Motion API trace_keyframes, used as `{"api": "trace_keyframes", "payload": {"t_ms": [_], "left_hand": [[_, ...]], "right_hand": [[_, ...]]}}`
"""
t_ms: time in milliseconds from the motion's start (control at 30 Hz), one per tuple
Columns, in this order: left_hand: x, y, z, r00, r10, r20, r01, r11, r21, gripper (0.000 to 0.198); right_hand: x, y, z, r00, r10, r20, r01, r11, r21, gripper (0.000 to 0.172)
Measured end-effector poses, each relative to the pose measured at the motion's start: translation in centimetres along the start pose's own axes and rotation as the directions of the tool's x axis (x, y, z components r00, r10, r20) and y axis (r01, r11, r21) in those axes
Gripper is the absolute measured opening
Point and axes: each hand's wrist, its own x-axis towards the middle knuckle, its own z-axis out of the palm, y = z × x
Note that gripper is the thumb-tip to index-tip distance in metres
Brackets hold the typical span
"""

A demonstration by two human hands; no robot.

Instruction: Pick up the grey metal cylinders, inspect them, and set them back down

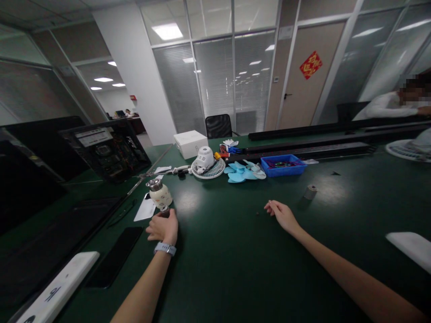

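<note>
My left hand (164,226) is closed around a small dark brown piece with a silvery top (164,211); much of it is hidden by the fingers. Right behind it stands a cream flask (160,195) with a steel mouth and small printed pictures. A white card or sheet (145,210) lies beside the flask. My right hand (283,216) rests low over the green table, fingers curled together; whether anything is in them does not show. A tiny dark bit (257,213) lies left of its fingertips. Farther right stands a small grey cylinder (310,192).
Light blue fan blades (243,171), a white fan part (204,159) on a round grille and a blue tray (283,165) sit behind. At left are a black phone (117,255), a white bar (59,287) and an opened computer case (106,150). A person (380,105) sits far right.
</note>
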Motion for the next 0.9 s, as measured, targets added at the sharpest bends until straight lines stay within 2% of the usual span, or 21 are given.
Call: {"api": "trace_keyframes", "payload": {"t_ms": [167, 267, 400, 600, 700, 767, 800, 833, 867, 900], "left_hand": [[0.0, -0.1, 0.2, 0.999, -0.023, -0.045, 0.021, 0.999, -0.048, 0.049], [-0.3, -0.2, 0.5, 0.992, -0.015, -0.129, -0.004, 0.989, -0.146, 0.062], [-0.6, -0.1, 0.8, 0.971, 0.011, -0.238, -0.066, 0.972, -0.225, 0.07], [0.9, -0.2, 0.3, 0.983, -0.054, -0.176, 0.012, 0.972, -0.237, 0.053], [1.0, 0.0, -0.2, 0.975, -0.073, -0.208, 0.017, 0.966, -0.26, 0.061], [-0.6, 0.5, -0.6, 0.964, 0.037, -0.263, -0.119, 0.946, -0.301, 0.072], [-1.9, 0.8, -0.8, 0.952, 0.151, -0.266, -0.237, 0.914, -0.33, 0.075], [-3.5, 1.1, -1.0, 0.924, 0.314, -0.218, -0.377, 0.846, -0.378, 0.073], [-5.4, 1.3, -1.1, 0.874, 0.475, -0.101, -0.463, 0.752, -0.47, 0.066], [-7.4, 1.5, -1.2, 0.779, 0.624, 0.064, -0.479, 0.658, -0.582, 0.059]], "right_hand": [[-0.6, -0.9, 0.2, 0.986, -0.096, 0.134, 0.121, 0.975, -0.189, 0.044], [-0.7, -1.1, 0.3, 0.969, -0.143, 0.204, 0.201, 0.931, -0.304, 0.043], [-0.8, -0.9, 0.5, 0.971, -0.137, 0.196, 0.196, 0.924, -0.327, 0.039], [-0.7, -0.5, 0.6, 0.972, -0.138, 0.191, 0.196, 0.923, -0.332, 0.034], [-0.9, -1.1, 0.6, 0.976, -0.15, 0.16, 0.198, 0.914, -0.354, 0.031], [-1.5, -2.2, 0.8, 0.973, -0.193, 0.123, 0.225, 0.907, -0.357, 0.029], [-2.0, -2.9, 1.0, 0.966, -0.233, 0.109, 0.257, 0.897, -0.36, 0.029], [-2.6, -3.7, 1.4, 0.954, -0.282, 0.102, 0.3, 0.881, -0.367, 0.028], [-3.2, -4.5, 1.8, 0.935, -0.338, 0.106, 0.352, 0.857, -0.376, 0.026], [-3.9, -5.2, 2.4, 0.911, -0.396, 0.118, 0.409, 0.827, -0.386, 0.025]]}}
